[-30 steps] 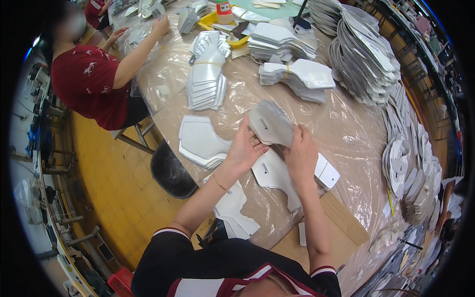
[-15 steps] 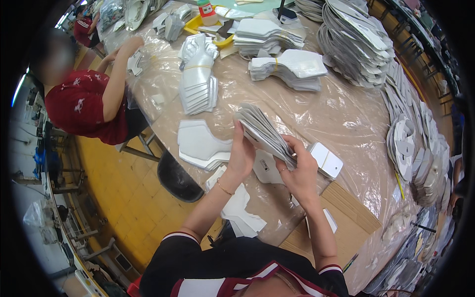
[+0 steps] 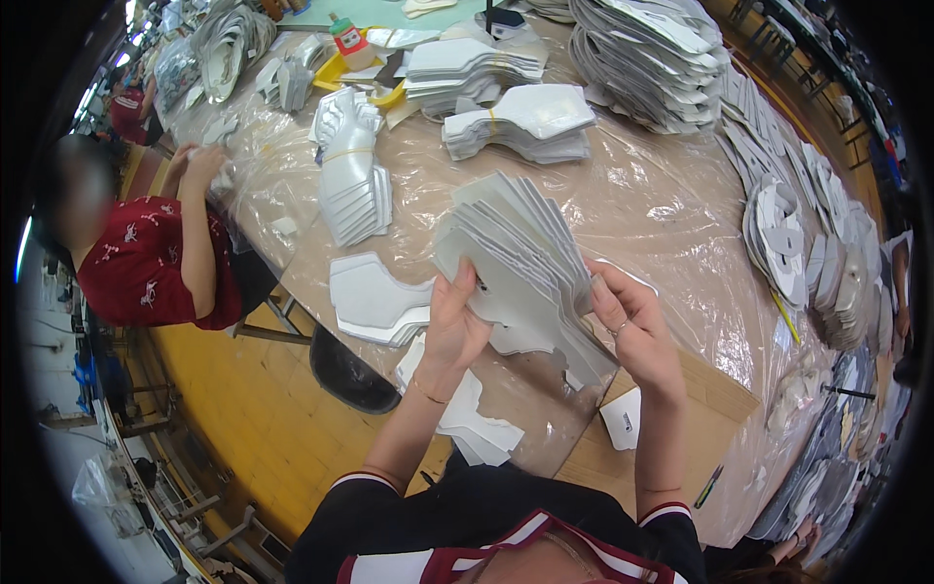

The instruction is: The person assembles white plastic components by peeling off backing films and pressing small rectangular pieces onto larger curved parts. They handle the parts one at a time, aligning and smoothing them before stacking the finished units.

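Observation:
A fanned stack of grey-white cut pieces [image 3: 520,277] is held up over the table between my two hands. My left hand [image 3: 457,326] grips its near left side, thumb flat on the front piece. At the right edge, the fingers of my right hand [image 3: 634,326] close on the stack, with a ring showing on one finger. The lower ends of the pieces are notched. Left of my left hand lies a low pile of white cut pieces [image 3: 377,297]. Loose white pieces [image 3: 477,419] lie under my left forearm, and a small white piece [image 3: 621,419] rests beside my right forearm.
Cardboard [image 3: 696,419] lies under my right forearm, near a pen [image 3: 708,487]. Banded stacks [image 3: 355,170] and tall piles [image 3: 652,68] stand farther back, with a bottle [image 3: 350,39] by a yellow tray [image 3: 331,73]. A co-worker in red [image 3: 146,258] sits at left, near a dark stool [image 3: 352,370].
The stack has turned from edge-on to its broad face and spread into a fan. My right hand has moved right and up its edge. The view has shifted slightly.

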Motion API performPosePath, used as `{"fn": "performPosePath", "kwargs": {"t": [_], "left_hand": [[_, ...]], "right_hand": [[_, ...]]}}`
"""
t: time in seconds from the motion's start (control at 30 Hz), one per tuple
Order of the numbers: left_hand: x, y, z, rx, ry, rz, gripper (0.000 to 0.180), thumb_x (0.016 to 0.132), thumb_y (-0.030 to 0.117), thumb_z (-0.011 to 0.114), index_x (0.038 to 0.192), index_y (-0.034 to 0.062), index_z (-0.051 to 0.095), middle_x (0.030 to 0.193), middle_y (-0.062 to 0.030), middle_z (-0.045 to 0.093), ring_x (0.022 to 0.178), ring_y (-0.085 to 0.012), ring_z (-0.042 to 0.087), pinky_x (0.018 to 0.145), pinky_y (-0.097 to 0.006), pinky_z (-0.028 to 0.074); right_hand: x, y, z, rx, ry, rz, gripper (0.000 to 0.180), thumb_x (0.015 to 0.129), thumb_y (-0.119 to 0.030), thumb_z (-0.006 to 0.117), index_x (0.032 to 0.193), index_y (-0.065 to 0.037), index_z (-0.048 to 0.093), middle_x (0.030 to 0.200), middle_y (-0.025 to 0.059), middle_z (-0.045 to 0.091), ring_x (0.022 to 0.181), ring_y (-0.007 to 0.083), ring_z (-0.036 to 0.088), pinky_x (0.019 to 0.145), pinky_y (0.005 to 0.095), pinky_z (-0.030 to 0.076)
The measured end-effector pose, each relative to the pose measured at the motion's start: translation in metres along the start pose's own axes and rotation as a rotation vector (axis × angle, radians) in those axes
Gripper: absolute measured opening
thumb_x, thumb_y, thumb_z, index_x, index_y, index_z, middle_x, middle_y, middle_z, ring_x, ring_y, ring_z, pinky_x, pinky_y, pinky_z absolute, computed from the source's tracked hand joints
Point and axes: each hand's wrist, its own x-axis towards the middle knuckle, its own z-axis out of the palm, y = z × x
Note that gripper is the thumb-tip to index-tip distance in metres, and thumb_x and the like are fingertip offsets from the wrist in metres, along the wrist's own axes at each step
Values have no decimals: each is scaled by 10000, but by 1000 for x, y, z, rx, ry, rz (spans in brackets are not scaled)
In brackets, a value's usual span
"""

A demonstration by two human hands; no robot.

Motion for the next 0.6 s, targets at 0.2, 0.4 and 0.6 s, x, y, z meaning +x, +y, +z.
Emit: {"fn": "performPosePath", "kwargs": {"t": [0.2,0.4,0.6], "left_hand": [[-6,-5,-7,-222,-126,-126,391,1056,209,429,1429,90,434,1414,-74,525,1304,-229,506,1122,-431,425],[-11,-7,4,-136,-23,-140,403,1051,189,451,1415,31,381,1359,-86,537,1258,-199,543,1064,-374,484],[-13,-11,7,-187,6,-168,437,1052,162,436,1458,52,316,1383,-83,513,1278,-200,524,1088,-383,467]], "right_hand": [[-10,3,-13,26,-26,5,307,1029,-202,531,1145,51,660,965,11,668,901,71,545,865,231,434],[-16,15,-19,148,28,44,317,1029,-206,533,1166,52,656,997,25,686,919,83,576,885,250,450],[-22,28,-27,260,31,71,316,1026,-206,541,1183,43,656,1015,27,692,952,82,581,924,258,444]]}}
